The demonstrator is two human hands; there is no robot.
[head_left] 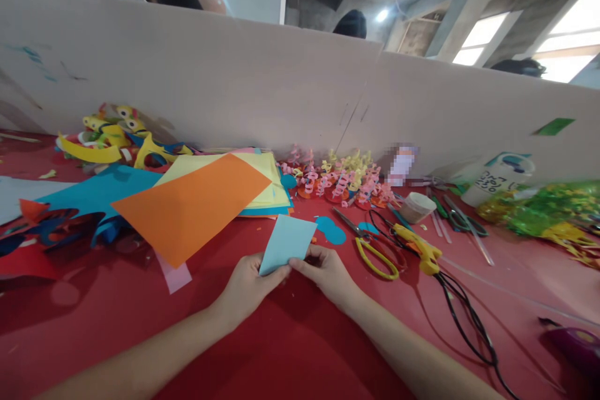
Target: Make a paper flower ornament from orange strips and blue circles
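Between my two hands is a small light-blue sheet of paper (288, 240), tilted up above the red table. My left hand (248, 281) pinches its lower left edge. With thumb and fingers, my right hand (325, 272) grips its lower right corner. Just beyond lies a stack of yellow and blue paper (260, 181), with a large orange sheet (197, 206) slanted across it. Blue paper circles (332, 231) rest past my right hand, beside yellow-handled scissors (370, 250).
A yellow glue gun (419, 249) with a black cord lies to the right. Pink and yellow paper spirals (337, 178) stand along the white partition (234, 75). A white bottle (497, 178) leans at right. Blue paper scraps (107, 190) and yellow paper figures (112, 131) are at left.
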